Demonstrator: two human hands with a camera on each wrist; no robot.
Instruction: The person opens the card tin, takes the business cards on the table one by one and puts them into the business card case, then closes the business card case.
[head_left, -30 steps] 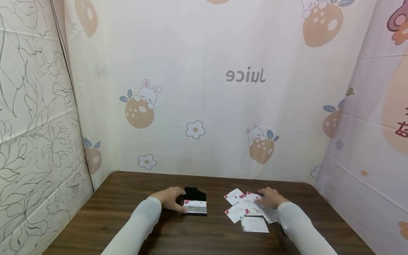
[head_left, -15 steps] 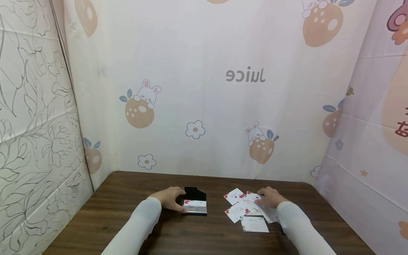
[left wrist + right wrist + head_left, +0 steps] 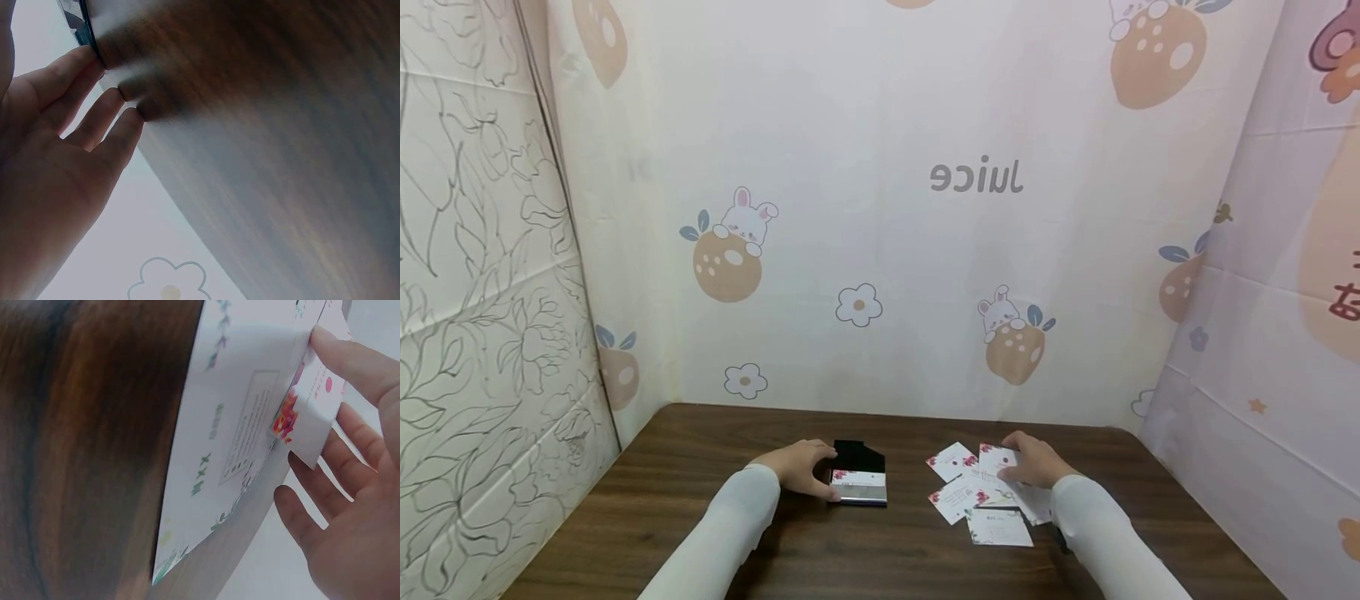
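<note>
A card case point(image 3: 860, 492) lies on the table with its black lid flipped back. One white card with pink flowers point(image 3: 857, 478) shows inside it. My left hand point(image 3: 798, 467) holds the case by its left side, thumb at the near corner and index finger at the far one; in the left wrist view only a corner of the case shows. To the right, my right hand point(image 3: 1036, 463) pinches a floral business card point(image 3: 320, 406) at the top of a loose spread, thumb on one edge and fingers along the opposite one.
Several business cards overlap on the right side of the table, among them a green-leaf card point(image 3: 1000, 528) nearest me and a pink-flower card point(image 3: 957, 498) at the left. The brown wooden table point(image 3: 700, 533) ends at a patterned curtain point(image 3: 917, 350) behind.
My right hand has shifted slightly away from me, and the card in its fingers has slid the same way off the spread. My left hand and the card case stay put.
</note>
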